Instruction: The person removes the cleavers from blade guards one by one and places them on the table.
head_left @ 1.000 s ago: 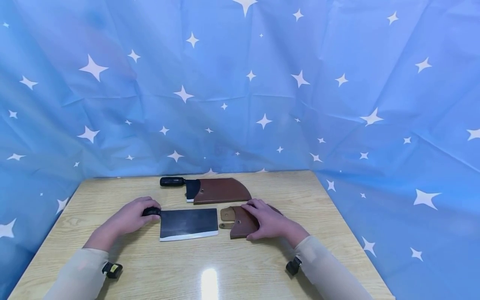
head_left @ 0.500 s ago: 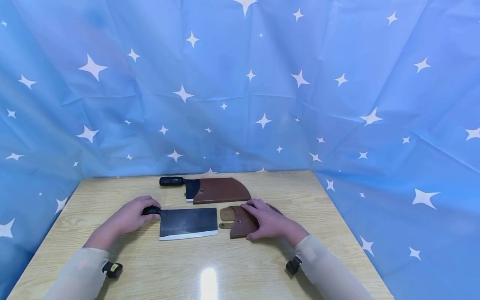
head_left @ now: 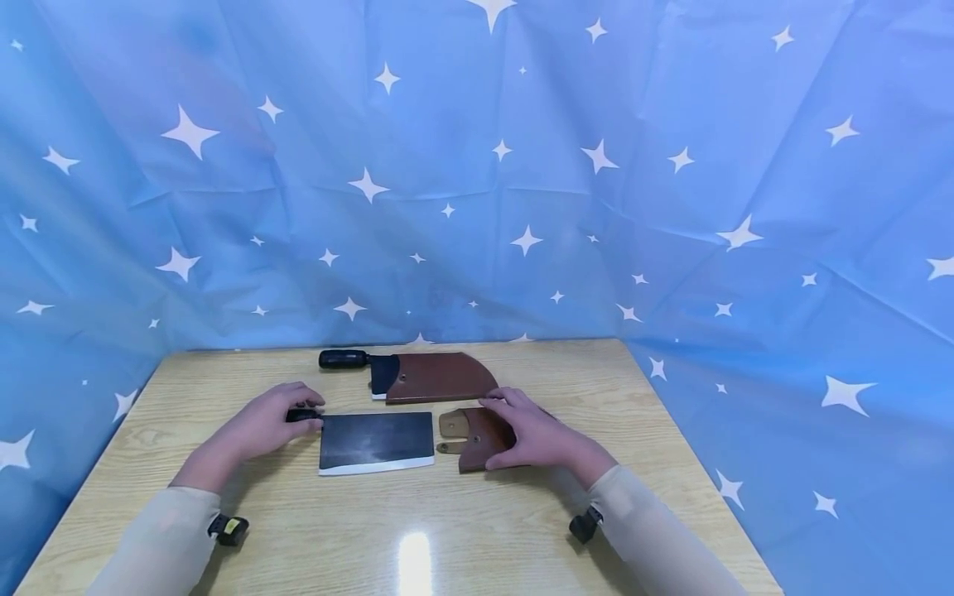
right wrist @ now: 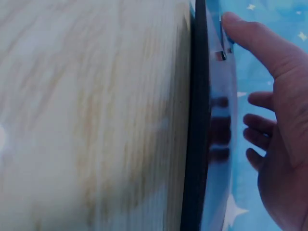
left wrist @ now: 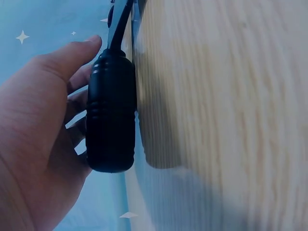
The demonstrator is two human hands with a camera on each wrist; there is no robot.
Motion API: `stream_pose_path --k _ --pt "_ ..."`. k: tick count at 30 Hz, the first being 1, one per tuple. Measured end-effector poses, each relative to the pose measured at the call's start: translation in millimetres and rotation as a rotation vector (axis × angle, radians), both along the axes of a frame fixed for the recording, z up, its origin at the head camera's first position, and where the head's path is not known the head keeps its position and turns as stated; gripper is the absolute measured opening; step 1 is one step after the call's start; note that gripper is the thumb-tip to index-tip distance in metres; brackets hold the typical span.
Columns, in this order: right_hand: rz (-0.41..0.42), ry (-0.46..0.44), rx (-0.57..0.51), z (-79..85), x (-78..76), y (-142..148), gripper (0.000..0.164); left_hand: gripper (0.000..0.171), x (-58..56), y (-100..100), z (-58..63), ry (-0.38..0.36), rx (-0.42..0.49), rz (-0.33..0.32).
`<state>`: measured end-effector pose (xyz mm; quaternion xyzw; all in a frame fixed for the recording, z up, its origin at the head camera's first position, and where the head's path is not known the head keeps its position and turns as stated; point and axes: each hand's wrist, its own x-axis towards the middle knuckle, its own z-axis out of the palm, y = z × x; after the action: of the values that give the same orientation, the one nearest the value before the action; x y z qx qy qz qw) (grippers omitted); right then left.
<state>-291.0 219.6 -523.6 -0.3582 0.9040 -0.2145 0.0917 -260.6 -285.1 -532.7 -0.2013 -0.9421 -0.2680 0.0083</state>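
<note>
A cleaver [head_left: 376, 439] with a dark blade and bright edge lies on the table, its black handle [left wrist: 110, 115] to the left. Over that handle is my left hand [head_left: 264, 426]; in the left wrist view the thumb and fingers are loosely spread about it, with a gap at the palm. Just right of the blade lies a brown leather knife sheath [head_left: 480, 439], its strap tabs toward the cleaver. My right hand [head_left: 532, 432] hovers low over the sheath's right part, hiding it. In the right wrist view its fingers stand off the glossy leather, the thumb near the surface.
Behind the bare cleaver lies a second knife in a brown sheath [head_left: 447, 377], its black handle [head_left: 343, 359] pointing left. The wooden table [head_left: 335, 530] reaches back to a blue curtain [head_left: 447, 165] with white stars.
Both hands have risen slightly and loosened, the left off the cleaver's handle and the right off the sheath. The cleaver and sheaths have stayed in place on the table.
</note>
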Motion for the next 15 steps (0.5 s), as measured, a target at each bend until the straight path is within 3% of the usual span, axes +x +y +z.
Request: stream_pose_path --k 9,15 --pt "0.022 -0.009 -0.047 7.3 -8.7 -13 0.101 0.036 -10.1 11 -0.2 0.004 0.01 0.017" --pt "0.022 0.017 -0.044 10.2 -23.4 -30 0.093 0.039 -28.0 23 3.2 0.077 -0.007 0.027"
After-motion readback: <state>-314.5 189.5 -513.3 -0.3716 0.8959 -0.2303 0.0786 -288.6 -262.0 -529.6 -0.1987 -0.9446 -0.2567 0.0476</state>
